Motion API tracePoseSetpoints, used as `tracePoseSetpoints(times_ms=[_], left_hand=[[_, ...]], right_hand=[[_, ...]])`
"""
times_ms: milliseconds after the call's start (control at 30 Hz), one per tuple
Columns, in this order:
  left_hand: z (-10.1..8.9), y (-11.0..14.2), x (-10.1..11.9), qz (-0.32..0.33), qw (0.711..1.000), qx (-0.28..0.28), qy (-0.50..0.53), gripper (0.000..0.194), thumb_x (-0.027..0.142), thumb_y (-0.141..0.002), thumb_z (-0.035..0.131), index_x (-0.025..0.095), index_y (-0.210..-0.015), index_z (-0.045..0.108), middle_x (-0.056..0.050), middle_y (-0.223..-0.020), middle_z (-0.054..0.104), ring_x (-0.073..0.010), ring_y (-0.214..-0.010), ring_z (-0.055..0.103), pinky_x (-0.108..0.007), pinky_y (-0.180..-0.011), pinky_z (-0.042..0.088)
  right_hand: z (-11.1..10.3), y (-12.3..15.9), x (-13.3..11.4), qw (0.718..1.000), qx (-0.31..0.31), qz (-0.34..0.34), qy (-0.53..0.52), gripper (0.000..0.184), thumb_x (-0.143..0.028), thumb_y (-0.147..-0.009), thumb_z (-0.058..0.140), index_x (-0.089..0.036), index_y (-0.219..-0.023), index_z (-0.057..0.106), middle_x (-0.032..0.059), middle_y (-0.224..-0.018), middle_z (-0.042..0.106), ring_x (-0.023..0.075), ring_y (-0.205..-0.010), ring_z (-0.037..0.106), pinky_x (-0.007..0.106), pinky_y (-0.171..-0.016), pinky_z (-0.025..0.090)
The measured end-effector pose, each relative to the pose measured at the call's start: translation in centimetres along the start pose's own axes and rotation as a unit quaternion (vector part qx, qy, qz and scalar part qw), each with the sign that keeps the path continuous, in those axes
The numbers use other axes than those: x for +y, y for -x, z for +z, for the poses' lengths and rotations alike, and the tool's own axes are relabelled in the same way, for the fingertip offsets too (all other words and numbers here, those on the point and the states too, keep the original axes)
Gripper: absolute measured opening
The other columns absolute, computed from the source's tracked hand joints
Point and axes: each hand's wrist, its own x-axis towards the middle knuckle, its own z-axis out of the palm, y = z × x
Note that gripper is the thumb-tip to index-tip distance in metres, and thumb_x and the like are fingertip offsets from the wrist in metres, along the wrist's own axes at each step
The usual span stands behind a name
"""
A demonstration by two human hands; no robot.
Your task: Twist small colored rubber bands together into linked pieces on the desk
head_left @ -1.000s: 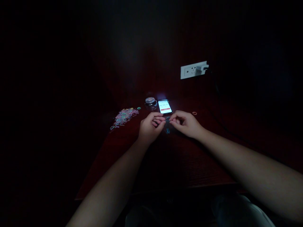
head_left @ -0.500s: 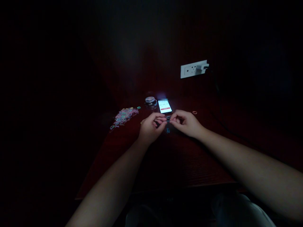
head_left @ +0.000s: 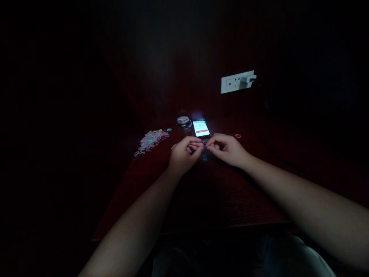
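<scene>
The scene is very dark. My left hand and my right hand meet above a dark red table, fingers curled into pinches. Between their fingertips sits a small dark rubber band, gripped from both sides. Just below it a short chain of bluish bands hangs or lies near the table; I cannot tell which. A heap of small pastel rubber bands lies left of my left hand.
A lit phone lies just beyond my hands, with a small round clear container to its left. A single orange band rests at the right. A white wall socket holds a charger, its cable running down the right.
My hands stay pinched together on the small band, drifting slightly up in the picture. The view has shifted a little; nothing else moved.
</scene>
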Motion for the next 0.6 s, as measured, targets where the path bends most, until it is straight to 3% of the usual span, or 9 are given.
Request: tracePoseSetpoints(times_ms=[600], left_hand=[[0.01,0.06,0.21,-0.001,1.0,-0.014,0.002,0.014,0.022,-0.077,0.071,0.02,-0.09,0.066,-0.001,-0.078,0.071,-0.0103,-0.064,0.064,-0.023,-0.058,0.051]], right_hand=[[0.04,0.03,-0.05,1.0,0.0,0.019,-0.003,0.012,-0.026,-0.084,0.063,-0.015,-0.087,0.066,0.0,-0.07,0.055,0.01,-0.057,0.045,0.024,-0.051,0.037]])
